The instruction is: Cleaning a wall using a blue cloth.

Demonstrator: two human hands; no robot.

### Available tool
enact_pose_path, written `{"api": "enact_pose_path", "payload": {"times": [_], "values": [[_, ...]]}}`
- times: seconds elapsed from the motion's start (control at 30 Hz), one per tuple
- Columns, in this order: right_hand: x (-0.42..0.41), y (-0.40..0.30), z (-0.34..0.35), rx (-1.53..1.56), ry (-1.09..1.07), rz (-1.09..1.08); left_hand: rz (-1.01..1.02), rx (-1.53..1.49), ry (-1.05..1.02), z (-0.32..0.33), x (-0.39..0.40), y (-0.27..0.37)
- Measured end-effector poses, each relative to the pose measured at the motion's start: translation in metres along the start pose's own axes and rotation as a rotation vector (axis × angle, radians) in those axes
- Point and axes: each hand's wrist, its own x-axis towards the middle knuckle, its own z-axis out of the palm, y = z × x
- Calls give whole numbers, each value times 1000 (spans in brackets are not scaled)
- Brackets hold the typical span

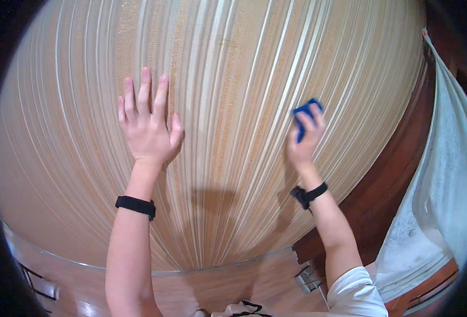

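A wall covering with vertical beige, white and gold stripes (225,103) fills most of the view. My left hand (150,123) lies against it on the left, palm to the surface, with its fingers spread and nothing held. Further right, my right hand (306,134) is closed around a dark blue block or folded cloth (304,115), which is at the striped surface; blur hides its exact kind. Each wrist wears a black band.
Dark reddish-brown wood (376,198) borders the striped surface on the right, beside a hanging whitish cloth (435,190). Below runs a wood-look floor (178,293). A small metal object (308,278) stands near the wood's lower corner; a dark frame (37,281) shows at lower left.
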Motion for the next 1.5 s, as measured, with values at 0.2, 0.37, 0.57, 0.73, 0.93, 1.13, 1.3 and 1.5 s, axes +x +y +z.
{"api": "enact_pose_path", "payload": {"times": [0.2,0.37,0.57,0.73,0.93,1.13,1.3,1.5], "values": [[-88,-87,27,285,-498,-570,22,30,33,-1,3,-7],[-153,-129,21,243,-805,-1080,37,40,65,0,0,-13],[-140,-55,2,390,-943,-951,26,57,52,-1,1,-11],[-56,32,-27,223,-575,-423,13,75,15,-5,-1,-13],[-3,93,-41,-62,64,178,10,34,32,-2,-1,-11],[18,38,-15,-121,162,326,5,14,30,0,-2,-10],[-19,-37,14,155,-180,-149,14,18,29,0,1,-9],[-101,-103,26,209,-830,-1007,16,12,47,1,1,-8]]}}
